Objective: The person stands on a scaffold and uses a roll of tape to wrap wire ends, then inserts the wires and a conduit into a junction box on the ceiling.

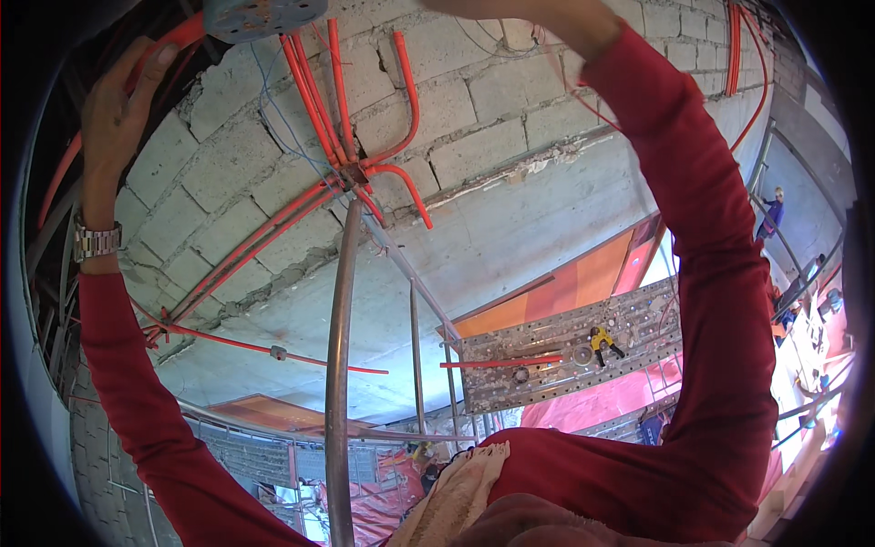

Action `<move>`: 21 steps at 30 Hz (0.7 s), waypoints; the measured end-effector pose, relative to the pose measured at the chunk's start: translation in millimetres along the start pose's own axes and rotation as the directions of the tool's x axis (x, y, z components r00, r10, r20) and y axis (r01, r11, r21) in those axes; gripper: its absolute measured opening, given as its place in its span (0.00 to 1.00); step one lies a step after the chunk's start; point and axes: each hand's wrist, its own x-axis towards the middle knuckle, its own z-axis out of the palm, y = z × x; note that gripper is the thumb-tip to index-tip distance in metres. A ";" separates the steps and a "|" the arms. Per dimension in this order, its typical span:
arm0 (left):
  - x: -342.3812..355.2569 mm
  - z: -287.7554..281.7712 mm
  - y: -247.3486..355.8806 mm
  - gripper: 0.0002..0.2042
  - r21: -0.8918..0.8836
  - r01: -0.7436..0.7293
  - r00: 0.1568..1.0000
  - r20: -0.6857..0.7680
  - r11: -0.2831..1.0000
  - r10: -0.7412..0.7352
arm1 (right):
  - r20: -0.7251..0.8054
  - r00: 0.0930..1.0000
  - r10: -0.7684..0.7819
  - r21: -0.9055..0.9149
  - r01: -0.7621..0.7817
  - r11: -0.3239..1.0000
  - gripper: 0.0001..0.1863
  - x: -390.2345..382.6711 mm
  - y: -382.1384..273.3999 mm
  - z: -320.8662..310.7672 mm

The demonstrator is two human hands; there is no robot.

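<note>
At the upper left my left hand [123, 109] grips an orange conduit [182, 35] that runs into a grey-blue metal box [260, 16] with holes, at the top edge. My right hand [492, 7] is raised at the top, right of that box, mostly cut off by the picture's edge, its fingers hidden. Below the box, several orange conduits [406, 100] and thin blue wires meet at a small rusty box [354, 176] on a block wall [488, 146].
An upright metal pole [337, 365] stands close before me. A scaffold plank [492, 392] below bears a yellow-and-black tool [603, 346] and a loose orange pipe [501, 362]. A person in blue [773, 211] is among the scaffolding at right. Red sheeting [383, 497] lies far below.
</note>
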 end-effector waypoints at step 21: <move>0.8 10.6 10.8 0.38 -0.031 0.102 0.986 -0.126 0.994 -0.105 | 0.279 0.705 0.652 0.885 -0.453 0.111 0.24 -122.0 -31.0 25.3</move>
